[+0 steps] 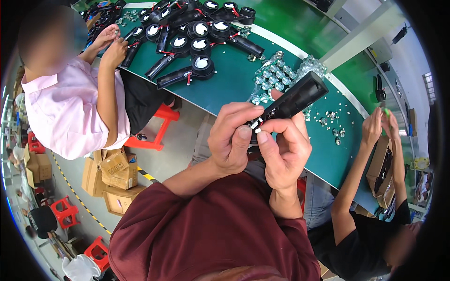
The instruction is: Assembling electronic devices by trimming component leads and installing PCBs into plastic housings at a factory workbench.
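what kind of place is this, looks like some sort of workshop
Most likely a factory assembly line. A long green worktable carries a heap of identical black lamp housings and a bag of small clear parts; the left hand and right hand hold one black tube, with co-workers alongside.

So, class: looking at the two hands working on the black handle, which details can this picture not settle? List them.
1. Head view: the small white part at the black handle is too small to identify, half covered by the left hand and right hand.
2. The handle's near end is hidden behind both thumbs.
3. The clear parts on the green table are too small to make out.
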Action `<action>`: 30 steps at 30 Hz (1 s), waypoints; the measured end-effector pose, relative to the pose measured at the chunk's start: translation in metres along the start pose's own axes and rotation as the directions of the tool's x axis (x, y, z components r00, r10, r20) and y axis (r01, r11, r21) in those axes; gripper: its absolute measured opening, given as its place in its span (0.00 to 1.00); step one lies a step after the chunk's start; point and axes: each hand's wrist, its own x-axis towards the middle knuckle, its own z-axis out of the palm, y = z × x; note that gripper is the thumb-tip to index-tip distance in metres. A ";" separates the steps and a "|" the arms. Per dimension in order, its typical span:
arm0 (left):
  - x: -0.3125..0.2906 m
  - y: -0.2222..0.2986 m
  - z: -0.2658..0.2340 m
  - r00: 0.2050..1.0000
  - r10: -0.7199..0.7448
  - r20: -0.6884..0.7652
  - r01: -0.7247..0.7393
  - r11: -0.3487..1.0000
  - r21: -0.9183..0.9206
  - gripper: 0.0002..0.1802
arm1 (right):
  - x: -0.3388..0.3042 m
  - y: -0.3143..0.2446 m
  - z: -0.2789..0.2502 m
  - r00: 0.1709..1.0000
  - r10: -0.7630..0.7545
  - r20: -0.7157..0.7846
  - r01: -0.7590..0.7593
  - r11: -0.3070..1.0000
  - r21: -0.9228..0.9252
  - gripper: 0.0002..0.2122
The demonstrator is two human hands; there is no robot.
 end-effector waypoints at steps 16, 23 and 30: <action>0.001 -0.015 0.001 0.984 0.178 -0.028 -0.179 0.983 -0.039 0.14 | 0.005 -0.010 -0.004 0.995 0.086 0.049 -0.087 0.996 0.003 0.04; 0.000 -0.017 0.004 0.985 0.157 -0.076 -0.165 0.979 -0.119 0.12 | 0.006 -0.010 -0.004 0.990 0.131 0.059 -0.134 0.989 0.058 0.04; 0.001 -0.018 0.003 0.986 0.160 -0.055 -0.165 0.979 -0.116 0.11 | 0.008 -0.005 -0.005 0.995 0.094 0.018 -0.095 0.992 0.081 0.06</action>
